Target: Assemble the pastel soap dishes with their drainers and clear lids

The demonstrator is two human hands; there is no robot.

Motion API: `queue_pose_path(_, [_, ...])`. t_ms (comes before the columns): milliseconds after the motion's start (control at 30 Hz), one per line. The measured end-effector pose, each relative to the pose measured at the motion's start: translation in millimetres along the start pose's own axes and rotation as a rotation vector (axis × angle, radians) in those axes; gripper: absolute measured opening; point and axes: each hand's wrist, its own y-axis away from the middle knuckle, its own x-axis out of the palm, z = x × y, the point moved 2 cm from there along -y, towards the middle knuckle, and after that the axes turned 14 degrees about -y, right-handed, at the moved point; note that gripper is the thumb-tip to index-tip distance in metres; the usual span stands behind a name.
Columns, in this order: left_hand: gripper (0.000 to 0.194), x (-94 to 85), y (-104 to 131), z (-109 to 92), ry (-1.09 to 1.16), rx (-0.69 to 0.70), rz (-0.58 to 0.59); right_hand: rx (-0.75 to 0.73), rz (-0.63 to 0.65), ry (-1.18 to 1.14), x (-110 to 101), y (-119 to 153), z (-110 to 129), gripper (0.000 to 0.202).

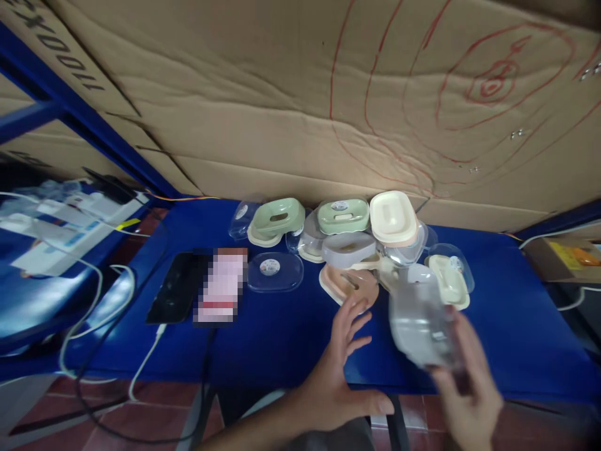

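Note:
My right hand (469, 382) grips a clear, greyish plastic soap box (420, 322) by its right end, tilted above the front of the table; motion blurs it. Nothing is in my left hand (338, 369), its fingers spread and thumb stretched towards the box. Just beyond those fingertips lies a peach soap dish (352, 285). A grey dish (347, 249) sits behind it, with a green dish (344, 216) farther back. To the right of that stands a cream dish (393, 216). Another cream piece (449, 280) lies partly under a clear lid beyond my right hand.
A second green dish (279, 216) lies at the back left. A clear lid (275, 272) rests near two phones, one black (173, 288) and one with a blurred-out screen (220, 285). Cables and a power strip (70, 232) lie left. Cardboard (263, 94) walls off the table's back.

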Motion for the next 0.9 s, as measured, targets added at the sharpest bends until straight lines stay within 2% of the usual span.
queue_pose_path(67, [0.132,-0.3,0,1,0.099,0.021,-0.068,-0.067,0.231,-0.132,37,9,30,0.062])
queue_pose_path(167, [0.131,-14.4,7,0,0.145,0.033,-0.232,-0.056,0.363,-0.269,63,-8,47,0.057])
queue_pose_path(233, [0.131,-30.0,15,-1,0.118,0.04,-0.362,-0.127,0.372,-0.214,71,-41,48,0.056])
queue_pose_path(333, [0.126,-51.2,26,-1,0.052,-0.005,-0.509,-0.356,0.39,0.076,90,-111,46,0.059])
queue_pose_path(433, [0.122,-63.3,36,-2,-0.017,-0.02,-0.589,-0.466,0.541,0.295,127,-181,40,0.048])
queue_pose_path(533, [0.119,-69.6,43,-1,-0.04,0.013,-0.62,-0.501,0.63,0.352,160,-219,38,0.041])
queue_pose_path(567, [0.119,-71.5,45,0,-0.043,0.016,-0.625,-0.503,0.632,0.347,165,-220,41,0.042])
queue_pose_path(633, [0.12,-75.8,46,2,-0.049,0.003,-0.635,-0.519,0.641,0.328,167,-205,53,0.042])
queue_pose_path(733, [0.122,-82.0,43,4,-0.038,-0.027,-0.661,-0.535,0.786,0.222,160,-150,81,0.042])
queue_pose_path(800, [0.122,-84.0,37,4,-0.001,-0.012,-0.676,-0.481,0.953,0.086,155,-110,98,0.058])
queue_pose_path(900, [0.126,-83.4,28,1,0.075,0.034,-0.655,-0.389,0.976,-0.021,151,-79,113,0.061])
